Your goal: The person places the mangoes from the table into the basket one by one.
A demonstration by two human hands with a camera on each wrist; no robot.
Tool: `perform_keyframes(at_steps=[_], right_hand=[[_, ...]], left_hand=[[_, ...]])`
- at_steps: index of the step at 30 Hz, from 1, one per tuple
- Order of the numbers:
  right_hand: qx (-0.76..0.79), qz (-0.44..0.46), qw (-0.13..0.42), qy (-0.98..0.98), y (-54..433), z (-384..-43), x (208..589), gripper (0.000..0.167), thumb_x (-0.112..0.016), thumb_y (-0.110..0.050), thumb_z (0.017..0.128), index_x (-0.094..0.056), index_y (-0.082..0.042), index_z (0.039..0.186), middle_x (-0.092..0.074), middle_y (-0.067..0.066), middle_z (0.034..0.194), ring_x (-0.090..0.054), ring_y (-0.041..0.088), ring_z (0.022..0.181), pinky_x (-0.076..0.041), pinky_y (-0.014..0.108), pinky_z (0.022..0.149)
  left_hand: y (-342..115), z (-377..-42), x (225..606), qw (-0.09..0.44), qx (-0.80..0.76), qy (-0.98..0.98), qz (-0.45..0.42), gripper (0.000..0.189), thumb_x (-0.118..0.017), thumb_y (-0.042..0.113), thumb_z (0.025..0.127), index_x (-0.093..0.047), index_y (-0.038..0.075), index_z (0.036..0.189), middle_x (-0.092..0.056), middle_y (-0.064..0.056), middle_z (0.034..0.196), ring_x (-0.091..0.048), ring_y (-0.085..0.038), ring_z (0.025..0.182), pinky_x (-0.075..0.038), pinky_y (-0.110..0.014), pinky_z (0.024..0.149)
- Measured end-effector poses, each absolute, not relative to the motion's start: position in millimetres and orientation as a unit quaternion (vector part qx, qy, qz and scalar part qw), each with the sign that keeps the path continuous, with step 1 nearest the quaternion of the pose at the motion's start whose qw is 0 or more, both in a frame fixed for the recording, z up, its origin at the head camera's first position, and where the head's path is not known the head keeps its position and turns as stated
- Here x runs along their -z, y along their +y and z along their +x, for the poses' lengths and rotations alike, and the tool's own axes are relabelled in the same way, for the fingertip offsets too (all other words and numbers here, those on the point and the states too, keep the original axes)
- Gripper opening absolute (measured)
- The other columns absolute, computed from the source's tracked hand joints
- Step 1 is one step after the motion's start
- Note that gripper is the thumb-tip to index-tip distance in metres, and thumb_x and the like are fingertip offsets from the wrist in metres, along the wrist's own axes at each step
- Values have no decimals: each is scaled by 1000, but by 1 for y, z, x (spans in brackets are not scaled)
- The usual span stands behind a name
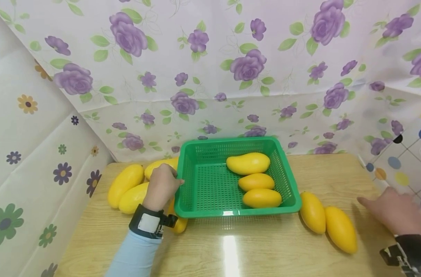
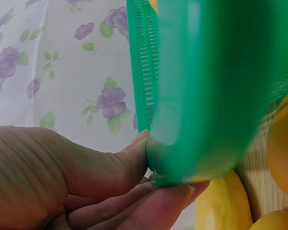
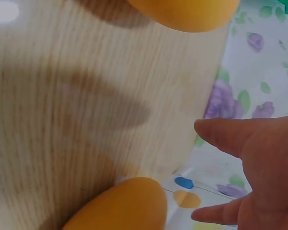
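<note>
A green plastic basket (image 1: pixel 205 214) stands on the wooden table, with three yellow mangoes (image 1: pixel 248 164) along its right side. My left hand (image 1: pixel 162 185) holds the basket's left rim, thumb on one side and fingers curled under it in the left wrist view. Several mangoes (image 1: pixel 126 185) lie around that hand on the left, one partly hidden beneath the wrist. On the right, my right hand (image 1: pixel 397 211) hovers with fingers spread and nothing in it. Two mangoes (image 1: pixel 341 229) lie between it and the basket. Another mango (image 3: pixel 125 206) shows low in the right wrist view.
A flowered sheet (image 1: pixel 210 69) hangs behind the table's back edge. A second patterned sheet (image 1: pixel 34 161) covers the left side, and a dotted one (image 1: pixel 409 154) covers the right. Light reflects off the table (image 1: pixel 266 250) in front of the basket.
</note>
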State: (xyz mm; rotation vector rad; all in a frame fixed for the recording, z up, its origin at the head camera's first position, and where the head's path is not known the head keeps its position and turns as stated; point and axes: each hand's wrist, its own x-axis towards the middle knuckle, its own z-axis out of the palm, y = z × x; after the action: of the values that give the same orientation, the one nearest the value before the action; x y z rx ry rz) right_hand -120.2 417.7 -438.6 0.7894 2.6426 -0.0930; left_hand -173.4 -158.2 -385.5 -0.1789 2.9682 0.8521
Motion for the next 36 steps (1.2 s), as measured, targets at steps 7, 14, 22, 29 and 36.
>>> perform_keyframes(at_steps=[7,14,22,29,36], right_hand=[[6,282,238,929,418,-119,449,117,-37,-85,73,-34,18,128,-43,42,108,-47,55,93,-36,75,73],[51,272,203,939,427,-116,462,69,-54,-47,83,-48,14,113,-40,38,101,-36,55,96,-25,82,78],[33,201,147,968,434,-108,460,53,-51,-43,88,-56,9,84,-49,18,68,-46,32,63,-38,46,58],[78,195,140,968,423,-112,457,82,-51,-63,83,-49,16,107,-53,33,89,-49,38,69,-42,54,60],[109,122,88,983,413,-123,460,99,-54,-67,79,-42,22,120,-48,44,110,-55,45,78,-44,53,60]], left_hand=[[-158,-172,384,28,-281,957,-61,30,-78,17,75,-70,-4,95,-70,-15,93,-63,-21,74,-50,-29,59],[-158,-172,385,30,-285,956,-60,30,-78,16,75,-70,-4,96,-70,-16,95,-63,-21,75,-51,-29,59],[-159,-172,385,23,-289,955,-58,30,-78,16,75,-70,-4,96,-70,-16,95,-63,-21,74,-51,-29,59],[-158,-173,385,31,-288,955,-61,31,-77,16,76,-70,-4,97,-70,-16,95,-63,-21,74,-51,-28,58],[-159,-173,386,31,-286,956,-62,31,-77,16,76,-70,-4,97,-70,-15,94,-63,-21,74,-50,-28,58]])
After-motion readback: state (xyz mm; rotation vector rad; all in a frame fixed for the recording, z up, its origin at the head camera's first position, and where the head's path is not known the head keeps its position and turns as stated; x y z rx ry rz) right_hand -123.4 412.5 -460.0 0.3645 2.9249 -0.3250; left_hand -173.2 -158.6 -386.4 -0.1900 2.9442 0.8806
